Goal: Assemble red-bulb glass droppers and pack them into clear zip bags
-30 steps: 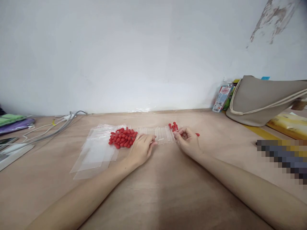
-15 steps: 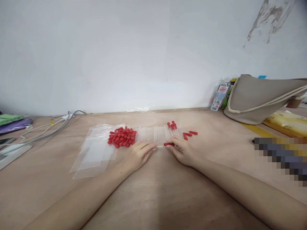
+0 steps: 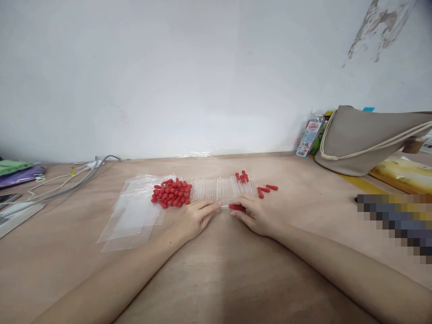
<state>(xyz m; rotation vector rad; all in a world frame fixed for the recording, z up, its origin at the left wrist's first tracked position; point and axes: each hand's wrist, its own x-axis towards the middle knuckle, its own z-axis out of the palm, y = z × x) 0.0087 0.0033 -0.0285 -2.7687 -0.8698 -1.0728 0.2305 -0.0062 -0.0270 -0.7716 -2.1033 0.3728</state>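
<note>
My left hand (image 3: 199, 217) pinches a thin clear dropper tube (image 3: 224, 206) low over the table; most of the tube is hidden by the fingers. At its right end sits a red rubber bulb (image 3: 237, 207), held between the thumb and fingers of my right hand (image 3: 253, 214). Just behind both hands lies a row of clear dropper tubes (image 3: 211, 189). Several tubes at the row's right end carry red bulbs (image 3: 242, 176). Loose red bulbs (image 3: 265, 190) lie right of the row, and a large heap of red bulbs (image 3: 172, 192) lies at its left.
Clear plastic bags (image 3: 130, 216) lie flat left of the heap. Cables (image 3: 72, 186) run along the table's left side. At the back right stand a bottle (image 3: 308, 137) and a grey bag (image 3: 364, 139), with a yellow packet (image 3: 405, 173) in front. A wall closes off the back.
The red bulb in my right hand has shifted slightly left and shows more between the fingers. My right thumb has dropped a little. My left hand has hardly moved.
</note>
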